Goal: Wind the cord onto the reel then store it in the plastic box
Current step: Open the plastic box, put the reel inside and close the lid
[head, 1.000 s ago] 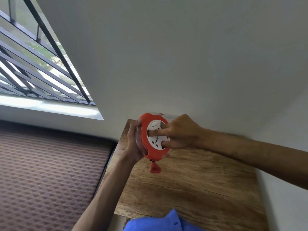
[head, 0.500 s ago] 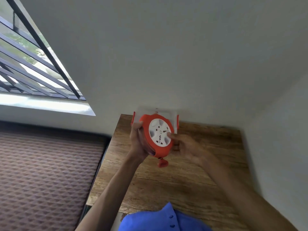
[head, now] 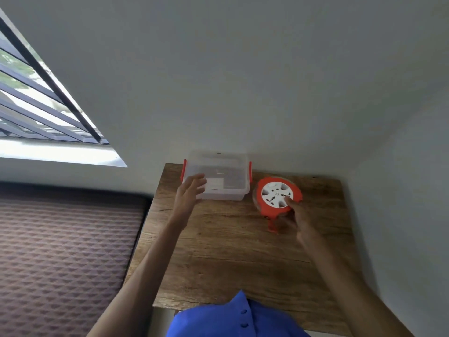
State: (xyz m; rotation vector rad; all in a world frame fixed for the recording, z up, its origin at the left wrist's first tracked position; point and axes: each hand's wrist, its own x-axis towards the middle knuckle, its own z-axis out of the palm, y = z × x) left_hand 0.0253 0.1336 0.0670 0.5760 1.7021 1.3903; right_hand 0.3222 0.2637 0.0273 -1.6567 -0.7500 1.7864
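table point(head: 238, 254): wood with a visible grain and knots, matt brown, rough-looking at its front edge
plastic box point(head: 220, 192): clear, smooth plastic, slightly cloudy, with 2 glossy red plastic clips
reel point(head: 279, 194): smooth orange plastic rim, white plastic face
mattress point(head: 65, 251): woven cloth, quilted, matt brown
wall point(head: 243, 69): painted, plain, matt
shirt point(head: 233, 319): blue cloth, soft

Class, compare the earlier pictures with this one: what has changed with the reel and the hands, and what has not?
The reel went from both hands down onto the table, right of the plastic box. The left hand let go and reached to the box; the right hand still touches the reel. The box stayed put, lid on.
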